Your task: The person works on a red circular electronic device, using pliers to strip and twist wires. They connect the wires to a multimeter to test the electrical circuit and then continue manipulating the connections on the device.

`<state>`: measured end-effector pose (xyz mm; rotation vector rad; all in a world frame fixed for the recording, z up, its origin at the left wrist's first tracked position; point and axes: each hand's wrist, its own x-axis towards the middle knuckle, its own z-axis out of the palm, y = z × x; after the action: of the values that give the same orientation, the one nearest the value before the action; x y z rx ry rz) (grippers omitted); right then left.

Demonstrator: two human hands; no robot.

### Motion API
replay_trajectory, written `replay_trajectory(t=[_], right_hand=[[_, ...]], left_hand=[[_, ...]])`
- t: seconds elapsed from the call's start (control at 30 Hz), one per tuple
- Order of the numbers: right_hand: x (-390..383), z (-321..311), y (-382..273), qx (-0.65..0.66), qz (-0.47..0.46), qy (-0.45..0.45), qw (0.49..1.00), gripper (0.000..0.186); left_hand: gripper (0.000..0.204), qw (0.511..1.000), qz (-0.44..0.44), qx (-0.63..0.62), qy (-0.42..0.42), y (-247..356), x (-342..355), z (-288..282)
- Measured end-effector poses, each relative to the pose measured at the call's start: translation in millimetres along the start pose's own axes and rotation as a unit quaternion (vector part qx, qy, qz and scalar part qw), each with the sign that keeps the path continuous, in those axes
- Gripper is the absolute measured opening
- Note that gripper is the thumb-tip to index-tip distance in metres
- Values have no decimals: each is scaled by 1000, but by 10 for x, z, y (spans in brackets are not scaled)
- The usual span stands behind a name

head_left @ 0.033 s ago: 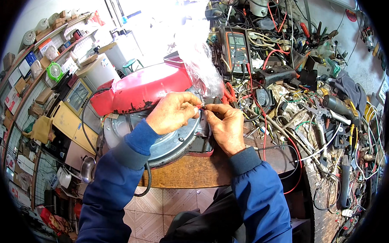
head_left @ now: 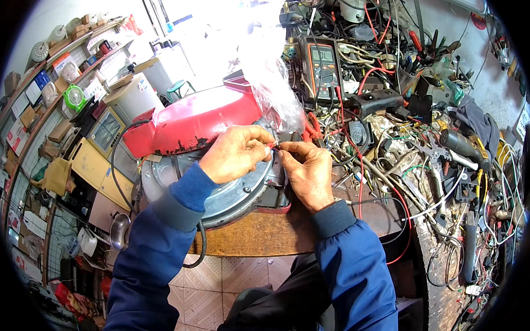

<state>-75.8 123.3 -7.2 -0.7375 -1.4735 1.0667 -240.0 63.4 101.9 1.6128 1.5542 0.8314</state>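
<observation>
Both my hands meet above the right edge of an opened red appliance. My left hand [head_left: 235,155] is closed, its thumb and forefinger pinched at something tiny. Close beside it, my right hand [head_left: 307,173] is also pinched shut, fingertips almost touching the left ones. What lies between the fingertips is too small and too covered to make out. Under my hands is a round grey metal pan-like part [head_left: 225,208] of the appliance, partly hidden by my left hand and sleeve. Behind it rises the red housing [head_left: 205,118], scuffed along its lower edge. A black cord [head_left: 202,245] hangs over the table edge.
The wooden table [head_left: 268,234] holds the appliance. A clear plastic bag [head_left: 276,96] and a multimeter [head_left: 323,68] with red and black leads stand behind. Tangled cables, pliers [head_left: 437,163] and tools crowd the right. Loaded shelves [head_left: 42,114] line the left.
</observation>
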Motion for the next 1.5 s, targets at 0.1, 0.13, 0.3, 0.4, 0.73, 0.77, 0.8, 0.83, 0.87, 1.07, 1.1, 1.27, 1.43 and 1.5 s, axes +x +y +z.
replay_trajectory(t=[0.1, 0.13, 0.3, 0.4, 0.73, 0.77, 0.8, 0.83, 0.87, 1.07, 1.1, 1.27, 1.43, 1.5], right_hand=[[4, 7, 13, -5, -11, -1, 1000, 19], [6, 10, 15, -8, -17, 0, 1000, 20], [0, 9, -16, -30, -19, 5, 999, 20], [-5, 16, -30, -26, -12, 5, 1000, 20], [-22, 0, -103, -27, -12, 8, 1000, 19], [-22, 1, -100, -26, -15, 9, 999, 19], [-21, 1, -89, -26, -17, 10, 999, 19], [-21, 1, -79, -26, -20, 12, 999, 19], [-20, 2, -70, -28, -22, 13, 999, 19], [-20, 19, -53, -29, -30, 17, 999, 19], [-21, 18, -55, -30, -28, 15, 999, 19], [-20, 15, -37, -26, -18, 19, 999, 19], [-23, 23, -44, -8, 2, 11, 1000, 19], [-21, 26, -34, -8, -3, 13, 1000, 19]], left_hand=[[25, 1000, 11, -6, 4, -23, -4, 7], [26, 1000, 22, -2, 3, -58, 5, -1], [26, 999, 21, 34, 2, -28, 8, 3], [25, 1000, 11, 14, 6, -49, 10, 14], [23, 1000, 19, 1, 10, -73, 15, 20], [23, 1000, 19, 1, 11, -76, 16, 21], [23, 1000, 19, 1, 12, -74, 16, 25], [23, 1000, 19, 0, 13, -68, 15, 30], [22, 1000, 19, 0, 14, -66, 16, 34], [23, 1000, 17, -7, 23, -83, 13, 31], [24, 1000, 18, -7, 22, -90, 16, 31], [26, 999, 39, -6, 28, -82, 14, 50], [25, 998, 43, 5, 40, -93, 13, 59], [25, 998, 45, 17, 42, -92, 17, 61]])
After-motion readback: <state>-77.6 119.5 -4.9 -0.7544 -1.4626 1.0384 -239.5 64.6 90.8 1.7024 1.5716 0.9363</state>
